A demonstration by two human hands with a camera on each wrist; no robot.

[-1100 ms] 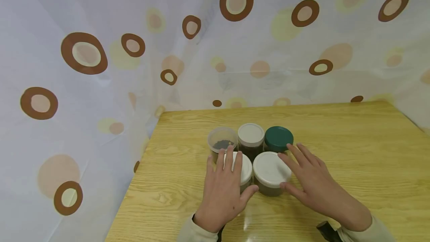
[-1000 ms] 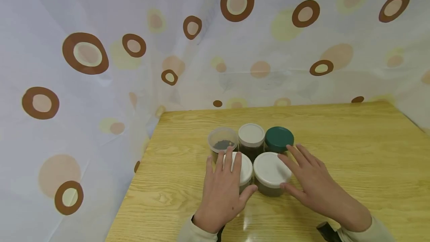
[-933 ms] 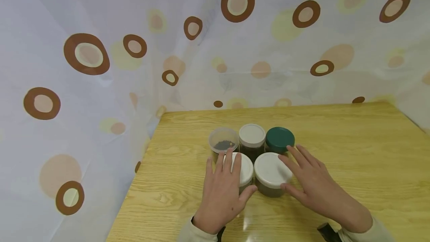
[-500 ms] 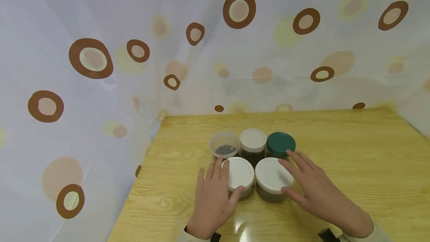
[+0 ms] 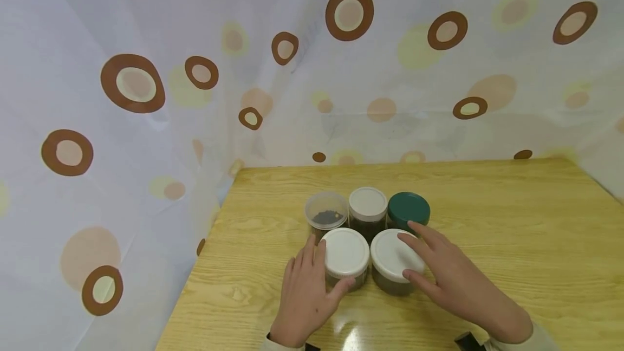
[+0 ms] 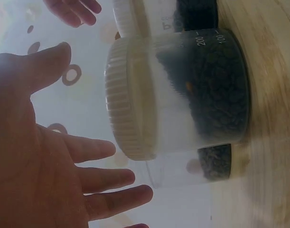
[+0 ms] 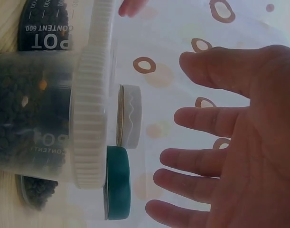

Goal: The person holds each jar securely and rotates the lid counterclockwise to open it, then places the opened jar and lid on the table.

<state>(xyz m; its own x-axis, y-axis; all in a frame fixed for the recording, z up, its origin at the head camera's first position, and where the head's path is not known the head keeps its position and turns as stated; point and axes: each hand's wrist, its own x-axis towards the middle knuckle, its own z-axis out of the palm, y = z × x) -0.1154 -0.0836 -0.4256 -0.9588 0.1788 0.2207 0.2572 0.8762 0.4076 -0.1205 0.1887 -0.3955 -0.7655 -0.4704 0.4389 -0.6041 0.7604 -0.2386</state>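
My left hand [image 5: 303, 297] hovers beside the front left white-lidded jar [image 5: 347, 252], fingers extended and spread. In the left wrist view that jar [image 6: 201, 90] is clear with ribbed lid, printed volume marks and dark pellets inside; the fingertips come close to the lid without gripping. Over the right edge of the front right white-lidded jar [image 5: 392, 253] is my right hand [image 5: 453, 278], its fingers straight. The right wrist view shows this palm [image 7: 244, 137] above the lid [image 7: 90, 114], a gap between them. Neither hand holds anything.
Behind stand a lidless clear tub [image 5: 325, 205] with dark pellets, a smaller white-lidded jar [image 5: 368, 205] and a green-lidded jar [image 5: 408, 209], all closely grouped on the wooden table [image 5: 512, 221]. A patterned sheet [image 5: 302, 85] hangs behind and at the sides.
My left hand has drawn back left and toward me, off the front left jar's lid, which now shows fully. My right hand has shifted slightly left. The jars keep their arrangement; the view tilted slightly.
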